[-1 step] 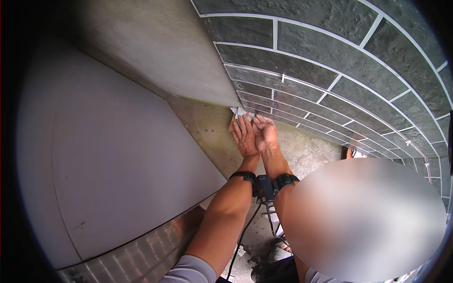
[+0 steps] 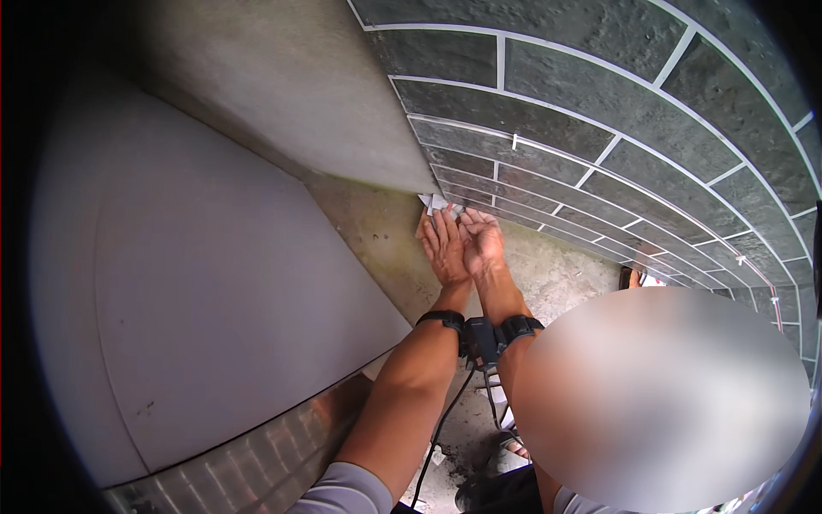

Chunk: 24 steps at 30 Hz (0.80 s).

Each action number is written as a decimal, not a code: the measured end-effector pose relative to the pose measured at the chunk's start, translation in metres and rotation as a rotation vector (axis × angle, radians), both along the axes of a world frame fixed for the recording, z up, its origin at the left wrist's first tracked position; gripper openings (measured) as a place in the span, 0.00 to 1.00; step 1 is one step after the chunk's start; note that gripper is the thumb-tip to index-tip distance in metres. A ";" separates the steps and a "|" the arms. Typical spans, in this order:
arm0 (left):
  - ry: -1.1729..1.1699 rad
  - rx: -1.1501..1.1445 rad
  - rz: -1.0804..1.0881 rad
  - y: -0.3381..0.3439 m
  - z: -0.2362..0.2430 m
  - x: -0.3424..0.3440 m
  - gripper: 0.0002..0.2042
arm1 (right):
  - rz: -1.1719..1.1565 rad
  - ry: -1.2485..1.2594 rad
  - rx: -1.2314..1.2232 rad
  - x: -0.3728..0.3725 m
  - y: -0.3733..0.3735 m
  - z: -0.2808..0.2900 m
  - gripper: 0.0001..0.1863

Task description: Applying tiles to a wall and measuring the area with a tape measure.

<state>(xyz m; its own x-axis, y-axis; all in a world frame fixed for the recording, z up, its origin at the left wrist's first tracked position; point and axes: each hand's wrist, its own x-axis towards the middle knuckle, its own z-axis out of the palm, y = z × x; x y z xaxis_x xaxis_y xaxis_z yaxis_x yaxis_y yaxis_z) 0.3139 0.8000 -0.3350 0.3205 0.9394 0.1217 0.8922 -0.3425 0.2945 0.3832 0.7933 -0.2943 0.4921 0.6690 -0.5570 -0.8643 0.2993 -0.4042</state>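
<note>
At the foot of the corner where a plaster wall [image 2: 291,94] meets grey brick-patterned wall [image 2: 574,68], a small brown and white bundle [image 2: 426,202] lies partly under my hands. My left hand [image 2: 443,247] has its fingers stretched out over it, touching it. Beside it, my right hand [image 2: 482,244] is turned palm up, fingers loosely bent, with nothing visible in the palm; its fingertips reach the wall's base. Black straps [image 2: 441,318] circle both wrists, with a black box [image 2: 482,341] and cables between them.
A large grey panel [image 2: 205,300] fills the left side, above a ribbed metal surface [image 2: 240,454]. Concrete floor [image 2: 556,265] runs along the brick wall, where thin conduit [image 2: 599,169] is fixed. A dark object [image 2: 627,276] stands at its base. A blurred oval hides the lower right.
</note>
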 end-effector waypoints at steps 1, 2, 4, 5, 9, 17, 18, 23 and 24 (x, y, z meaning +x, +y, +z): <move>-0.001 0.014 0.007 0.001 0.000 0.000 0.30 | -0.010 0.004 0.013 0.000 0.001 0.001 0.21; -0.001 0.029 0.013 0.002 -0.001 0.000 0.30 | -0.008 0.004 0.014 -0.001 0.001 0.001 0.21; 0.008 0.042 0.006 0.003 -0.002 -0.003 0.29 | 0.036 -0.010 -0.014 -0.002 0.000 0.002 0.22; 0.017 0.054 -0.001 0.003 -0.003 -0.004 0.29 | 0.037 -0.010 -0.013 -0.002 0.000 0.002 0.22; 0.036 -0.002 0.012 0.001 -0.001 -0.002 0.29 | 0.031 0.003 0.003 0.000 -0.001 0.001 0.23; 0.066 -0.037 -0.003 0.000 0.008 -0.003 0.30 | 0.016 0.003 0.017 0.000 0.001 -0.002 0.23; 0.066 -0.038 -0.004 0.000 0.010 -0.002 0.30 | 0.009 0.006 0.028 0.001 0.001 -0.002 0.23; 0.082 -0.054 0.018 0.000 0.013 -0.003 0.30 | 0.011 0.017 0.045 -0.001 0.001 0.001 0.24; 0.083 -0.054 0.019 0.000 0.013 -0.004 0.30 | 0.022 0.014 0.043 -0.002 0.001 0.003 0.23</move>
